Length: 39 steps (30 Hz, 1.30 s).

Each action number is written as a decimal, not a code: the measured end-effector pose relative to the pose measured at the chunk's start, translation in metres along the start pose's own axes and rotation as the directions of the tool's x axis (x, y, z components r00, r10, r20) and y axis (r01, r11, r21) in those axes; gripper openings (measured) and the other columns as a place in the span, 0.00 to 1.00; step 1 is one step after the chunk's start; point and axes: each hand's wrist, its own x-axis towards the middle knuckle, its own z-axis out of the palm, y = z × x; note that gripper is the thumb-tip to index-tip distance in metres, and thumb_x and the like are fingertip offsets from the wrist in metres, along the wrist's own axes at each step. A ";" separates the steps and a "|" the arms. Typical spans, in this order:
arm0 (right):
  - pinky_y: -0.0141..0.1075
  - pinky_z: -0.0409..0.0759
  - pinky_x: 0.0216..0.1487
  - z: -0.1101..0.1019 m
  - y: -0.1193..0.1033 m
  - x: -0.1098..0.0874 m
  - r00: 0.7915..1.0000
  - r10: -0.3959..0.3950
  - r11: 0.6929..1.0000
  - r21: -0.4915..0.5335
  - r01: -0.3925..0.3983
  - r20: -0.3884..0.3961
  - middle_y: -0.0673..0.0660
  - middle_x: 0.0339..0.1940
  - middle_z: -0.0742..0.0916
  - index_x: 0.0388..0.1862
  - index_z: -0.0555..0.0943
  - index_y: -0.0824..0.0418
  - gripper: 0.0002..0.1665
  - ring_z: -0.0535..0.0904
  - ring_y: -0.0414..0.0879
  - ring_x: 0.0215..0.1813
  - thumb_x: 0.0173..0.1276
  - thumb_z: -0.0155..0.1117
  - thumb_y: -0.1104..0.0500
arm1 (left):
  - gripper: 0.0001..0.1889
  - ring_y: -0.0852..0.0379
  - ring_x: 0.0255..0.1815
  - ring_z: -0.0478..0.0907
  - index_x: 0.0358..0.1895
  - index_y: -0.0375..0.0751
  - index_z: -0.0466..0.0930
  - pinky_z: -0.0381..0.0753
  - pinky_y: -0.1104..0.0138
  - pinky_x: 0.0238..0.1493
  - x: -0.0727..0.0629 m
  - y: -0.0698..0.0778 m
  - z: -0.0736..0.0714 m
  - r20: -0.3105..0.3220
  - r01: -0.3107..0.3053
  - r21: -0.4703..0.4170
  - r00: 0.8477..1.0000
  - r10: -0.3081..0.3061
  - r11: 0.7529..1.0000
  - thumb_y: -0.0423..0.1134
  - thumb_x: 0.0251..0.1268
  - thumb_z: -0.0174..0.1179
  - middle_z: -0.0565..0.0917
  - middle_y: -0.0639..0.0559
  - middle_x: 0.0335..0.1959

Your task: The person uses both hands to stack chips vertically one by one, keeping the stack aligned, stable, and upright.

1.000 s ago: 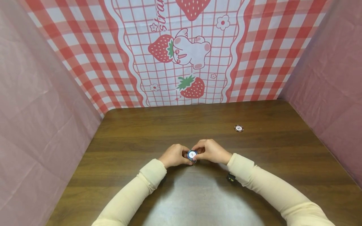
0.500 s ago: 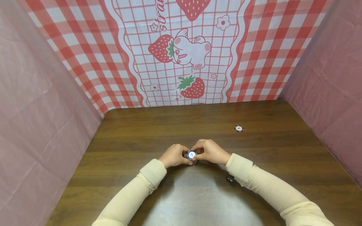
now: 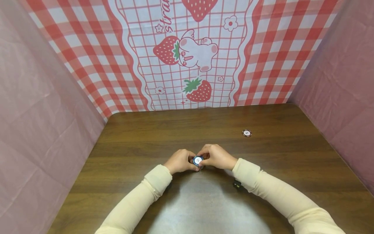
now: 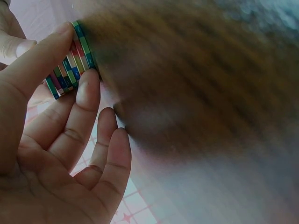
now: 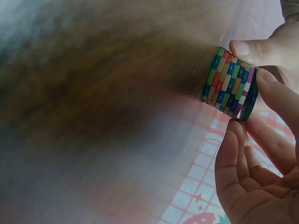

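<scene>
A stack of poker chips (image 5: 229,81) stands on the table between the two hands, its edges banded in several colours. My left hand (image 3: 180,161) grips the stack, with the thumb on one side and fingers on the other, as the left wrist view shows of the same hand (image 4: 65,135). On top lies a blue-rimmed chip (image 3: 197,161) with a white centre. My right hand (image 3: 217,157) pinches this top chip at its edge. In the right wrist view, the chip (image 5: 251,95) tilts slightly off the stack, leaving a narrow gap on one side.
A single dark-rimmed poker chip (image 3: 246,133) with a white centre lies flat on the brown wooden table (image 3: 163,130), farther back and to the right. A strawberry-patterned cloth (image 3: 187,65) hangs behind the table. Pink cloth (image 3: 336,81) hangs at both sides.
My right hand and sleeve have shifted very slightly left, and the top chip sits a touch farther left with its face turned a little. My left hand stays in place.
</scene>
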 end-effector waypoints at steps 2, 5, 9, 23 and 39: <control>0.26 0.77 0.35 -0.001 0.000 0.000 1.000 0.000 1.000 -0.010 0.000 0.001 0.52 0.34 0.86 0.40 0.88 0.61 0.17 0.79 0.38 0.34 0.53 0.78 0.56 | 0.12 0.67 0.21 0.69 0.32 0.45 0.85 0.67 0.73 0.26 0.000 0.000 0.000 -0.001 -0.001 0.001 1.000 0.001 1.000 0.45 0.47 0.77 0.79 0.60 0.19; 0.26 0.76 0.35 -0.001 -0.002 0.000 1.000 0.003 1.000 -0.017 -0.003 0.007 0.52 0.33 0.86 0.40 0.88 0.61 0.16 0.79 0.37 0.33 0.53 0.78 0.56 | 0.12 0.67 0.21 0.69 0.31 0.45 0.85 0.67 0.73 0.26 0.001 0.000 0.000 -0.004 -0.002 0.004 1.000 0.002 1.000 0.45 0.46 0.77 0.79 0.61 0.19; 0.26 0.76 0.35 -0.002 -0.003 0.001 1.000 0.018 1.000 -0.018 -0.018 0.019 0.52 0.33 0.86 0.40 0.88 0.60 0.16 0.79 0.38 0.34 0.52 0.78 0.57 | 0.12 0.67 0.21 0.68 0.31 0.45 0.85 0.66 0.73 0.25 0.001 -0.001 0.000 -0.012 -0.002 0.015 1.000 0.002 1.000 0.45 0.46 0.77 0.77 0.62 0.18; 0.27 0.78 0.36 -0.006 -0.001 -0.001 0.998 0.057 0.998 0.010 -0.057 0.022 0.52 0.35 0.86 0.44 0.87 0.62 0.17 0.80 0.39 0.35 0.56 0.76 0.57 | 0.13 0.66 0.21 0.69 0.30 0.45 0.85 0.67 0.73 0.26 0.001 -0.002 0.001 -0.014 0.007 0.011 1.000 -0.007 1.000 0.45 0.45 0.78 0.77 0.61 0.19; 0.35 0.82 0.44 -0.047 0.030 -0.021 0.948 0.139 0.986 0.126 -0.106 -0.286 0.63 0.44 0.86 0.54 0.83 0.64 0.25 0.83 0.47 0.42 0.58 0.75 0.57 | 0.20 0.67 0.24 0.72 0.43 0.42 0.88 0.71 0.72 0.31 0.001 -0.002 0.003 -0.026 0.023 0.006 0.999 -0.023 1.000 0.45 0.44 0.78 0.80 0.59 0.22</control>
